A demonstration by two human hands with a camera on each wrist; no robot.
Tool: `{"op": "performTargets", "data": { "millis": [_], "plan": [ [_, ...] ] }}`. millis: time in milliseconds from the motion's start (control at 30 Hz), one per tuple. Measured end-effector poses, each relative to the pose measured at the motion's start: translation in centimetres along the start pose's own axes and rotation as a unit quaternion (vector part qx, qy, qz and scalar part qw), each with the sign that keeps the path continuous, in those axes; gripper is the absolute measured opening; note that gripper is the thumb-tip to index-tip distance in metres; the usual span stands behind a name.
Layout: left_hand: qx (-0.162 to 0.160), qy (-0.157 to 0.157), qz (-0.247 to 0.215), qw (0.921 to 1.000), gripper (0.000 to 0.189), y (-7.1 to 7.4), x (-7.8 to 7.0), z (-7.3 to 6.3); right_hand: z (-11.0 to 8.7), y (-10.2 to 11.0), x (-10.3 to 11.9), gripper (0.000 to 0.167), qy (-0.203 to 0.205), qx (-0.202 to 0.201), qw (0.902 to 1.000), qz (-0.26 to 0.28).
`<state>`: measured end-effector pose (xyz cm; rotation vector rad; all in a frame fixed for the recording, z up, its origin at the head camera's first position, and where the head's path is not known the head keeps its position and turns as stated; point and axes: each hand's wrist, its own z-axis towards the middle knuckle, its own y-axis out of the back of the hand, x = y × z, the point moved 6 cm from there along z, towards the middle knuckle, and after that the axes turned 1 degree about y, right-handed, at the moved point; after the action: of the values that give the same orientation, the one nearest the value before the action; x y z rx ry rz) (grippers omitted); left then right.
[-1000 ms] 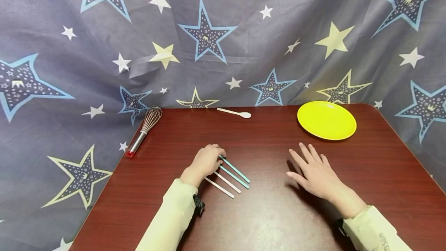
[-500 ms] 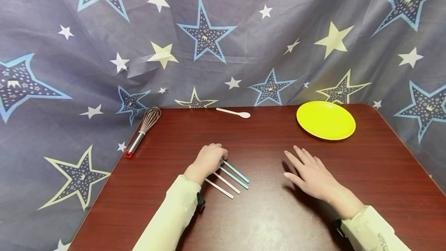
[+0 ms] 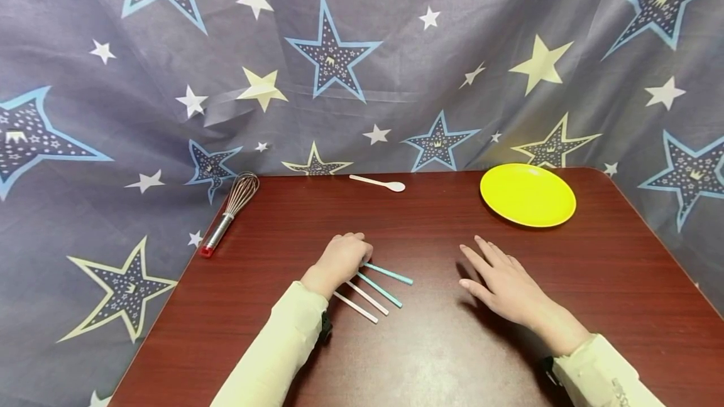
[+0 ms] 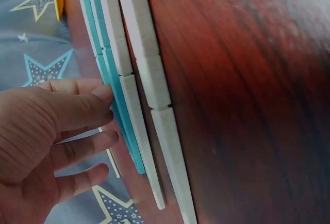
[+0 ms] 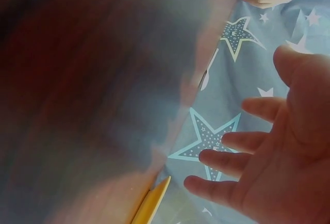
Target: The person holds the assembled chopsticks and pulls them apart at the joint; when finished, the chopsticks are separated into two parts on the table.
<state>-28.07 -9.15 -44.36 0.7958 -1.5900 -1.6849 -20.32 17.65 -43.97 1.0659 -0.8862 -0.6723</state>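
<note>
My left hand (image 3: 339, 262) pinches the farther teal chopstick (image 3: 391, 274) between thumb and fingers. That chopstick now fans out from the second teal chopstick (image 3: 381, 291) beside it. Two white chopsticks (image 3: 370, 300) lie nearer to me on the table, their far ends hidden under the left hand in the head view. In the left wrist view the thumb (image 4: 98, 100) is right at the teal pair, and the white chopsticks (image 4: 175, 162) lie apart from the hand. My right hand (image 3: 509, 287) hovers palm down over the table with spread fingers, holding nothing.
A yellow plate (image 3: 527, 195) lies at the back right of the brown table (image 3: 441, 350). A white spoon (image 3: 378, 183) lies along the back edge. On the far left edge rests a metal whisk (image 3: 230, 213) with a red handle end. A star-patterned cloth (image 3: 396, 74) hangs behind.
The near end of the farther teal chopstick has swung right, away from the other teal one. My left hand shifted slightly right. The right hand moved a little left, then stayed.
</note>
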Motion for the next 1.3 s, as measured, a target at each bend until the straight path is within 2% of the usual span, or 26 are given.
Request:
{"op": "performTargets", "data": {
  "millis": [200, 400, 567, 733, 1000, 1100, 1300],
  "plan": [
    [0.008, -0.003, 0.013, 0.9999, 0.028, -0.5, 0.0, 0.0, -0.1, 0.0, 0.1, 0.06, 0.006, -0.009, 0.9999, 0.001],
    [0.008, 0.002, 0.025, 0.9996, 0.02, -1.0, 0.0, 0.0, -0.2, -0.2, 0.1, 0.06, 0.008, -0.009, 0.9999, 0.001],
    [-0.003, 0.0, 0.043, 0.9991, 0.016, -0.9, -0.2, -0.2, -0.3, -0.2, 0.1, 0.06, 0.006, -0.005, 1.0, 0.001],
    [-0.021, -0.002, 0.046, 0.9987, 0.026, -0.3, -0.5, -0.3, -0.3, -0.2, 0.1, 0.06, 0.007, -0.008, 0.9999, -0.001],
    [-0.066, -0.023, 0.007, 0.9975, 0.019, 0.8, -1.8, -0.6, -0.2, -0.4, 0.2, 0.061, 0.01, -0.009, 0.9999, -0.005],
    [-0.075, -0.028, -0.015, 0.9966, 0.023, 1.0, -2.6, -0.6, -0.2, -0.5, 0.3, 0.062, 0.017, -0.013, 0.9998, -0.004],
    [-0.088, -0.04, -0.033, 0.9948, 0.028, 1.2, -4.4, -0.9, 0.1, -0.4, 0.9, 0.065, 0.047, -0.038, 0.9982, 0.004]
  ]
}}
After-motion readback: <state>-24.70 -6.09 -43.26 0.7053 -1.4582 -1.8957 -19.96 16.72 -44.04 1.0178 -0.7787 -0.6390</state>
